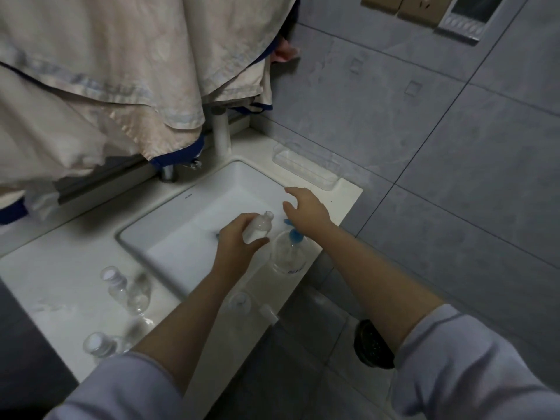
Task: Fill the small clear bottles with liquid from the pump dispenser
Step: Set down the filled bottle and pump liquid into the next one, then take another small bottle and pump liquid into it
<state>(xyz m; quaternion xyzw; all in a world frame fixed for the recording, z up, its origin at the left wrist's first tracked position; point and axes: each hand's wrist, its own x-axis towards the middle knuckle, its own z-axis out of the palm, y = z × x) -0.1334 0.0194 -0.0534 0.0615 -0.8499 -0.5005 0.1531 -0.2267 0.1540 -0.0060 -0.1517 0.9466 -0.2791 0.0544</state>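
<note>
**Bottle tilted toward the pump, pressing hand above it**

The left hand (235,242) is at the centre of the frame, its grip wrapped around a small clear bottle (258,228) that already looks cloudy white inside. The bottle's long axis leans up and to the right, so its open neck points at the blue pump head (294,234) just to its right. That pump tops the clear pump dispenser (289,253), which stands on the worktop (60,298) at the sink's right-hand corner, right at the worktop's front edge.

The right hand (306,207) hovers above and just beyond the pump, fingers spread and loosely arched, holding nothing. It is the nearer hand to the pump head, and I judge a downward press would be its part, with the bottle neck needing to sit under the spout, which is partly hidden by the wrist.

The white sink (188,216) lies beneath both hands. Toward the lower left of the frame several more clear bottles (130,289) stand and lie on the worktop, some capped, well apart from the dispenser. A clear plastic tray (306,165) rests against the wall at upper right of the sink, and pale cloth (106,71) hangs across the upper left. Nothing stands between bottle and pump.
</note>
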